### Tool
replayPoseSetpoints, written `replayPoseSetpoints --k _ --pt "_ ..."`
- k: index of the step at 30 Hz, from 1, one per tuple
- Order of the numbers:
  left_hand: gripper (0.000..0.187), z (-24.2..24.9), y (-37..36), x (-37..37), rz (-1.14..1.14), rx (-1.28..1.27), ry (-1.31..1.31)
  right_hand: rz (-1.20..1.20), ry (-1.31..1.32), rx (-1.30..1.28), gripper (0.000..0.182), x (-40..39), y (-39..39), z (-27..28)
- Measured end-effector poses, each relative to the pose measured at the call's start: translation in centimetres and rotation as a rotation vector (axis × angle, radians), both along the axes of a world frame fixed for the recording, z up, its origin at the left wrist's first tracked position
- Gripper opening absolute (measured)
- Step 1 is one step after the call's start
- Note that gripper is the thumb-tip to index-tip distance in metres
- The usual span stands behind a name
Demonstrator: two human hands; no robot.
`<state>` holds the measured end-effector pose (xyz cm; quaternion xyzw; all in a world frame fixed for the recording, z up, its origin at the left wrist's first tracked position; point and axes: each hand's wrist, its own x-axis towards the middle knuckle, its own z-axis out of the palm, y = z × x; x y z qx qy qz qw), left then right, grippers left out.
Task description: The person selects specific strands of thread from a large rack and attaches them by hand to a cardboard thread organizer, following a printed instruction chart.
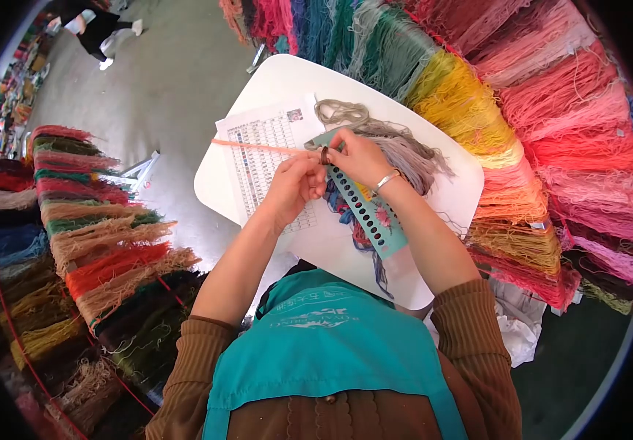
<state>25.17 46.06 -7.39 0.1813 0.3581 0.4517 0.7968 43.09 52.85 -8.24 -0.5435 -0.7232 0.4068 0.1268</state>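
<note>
My left hand pinches an orange-pink thread that stretches leftward over a printed chart. Close beside it, my right hand, with a silver bracelet at the wrist, is closed at the top end of a teal card with a row of dark holes. A small dark brown loop shows between the two hands. Grey and mauve thread lies behind my right hand, and blue and red thread lies under the card. All of this is on a white table.
Racks of coloured yarn stand at the right and the left. A person in dark clothes is at the upper left on the grey floor. A white plastic bag lies below the table's right side.
</note>
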Motion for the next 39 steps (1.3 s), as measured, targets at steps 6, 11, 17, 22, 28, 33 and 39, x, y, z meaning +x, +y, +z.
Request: replayPoseSetpoints --k 6,11,17,22,28,33,39 --pt "0.013 0.2 -0.1 -0.4 -0.017 0.043 0.134 0.0 -0.008 0.039 0.043 -0.2 0.1 -0.3" --pt "0.011 0.2 -0.1 0.0 0.04 0.081 0.441 -0.001 -0.036 0.021 0.04 -0.3 0.0 0.4" --pt "0.01 -0.7 -0.3 -1.3 0.193 0.036 0.629 -0.001 -0.013 0.01 0.026 0.0 0.0 -0.1" --pt "0.01 -0.5 -0.5 -1.5 0.206 -0.115 0.399 -0.011 0.015 -0.037 0.029 0.0 0.0 0.6" --pt "0.011 -0.9 -0.6 -1.4 0.131 -0.146 -0.034 0.008 -0.004 -0.01 0.046 -0.2 -0.5 1.4" --pt "0.024 0.1 -0.7 0.1 -0.122 0.049 0.183 -0.013 -0.032 0.022 0.046 -0.4 -0.3 0.4" --pt "0.022 -1.2 0.9 2.1 0.038 0.113 0.674 -0.003 0.141 0.081 0.04 0.3 0.3 -1.9"
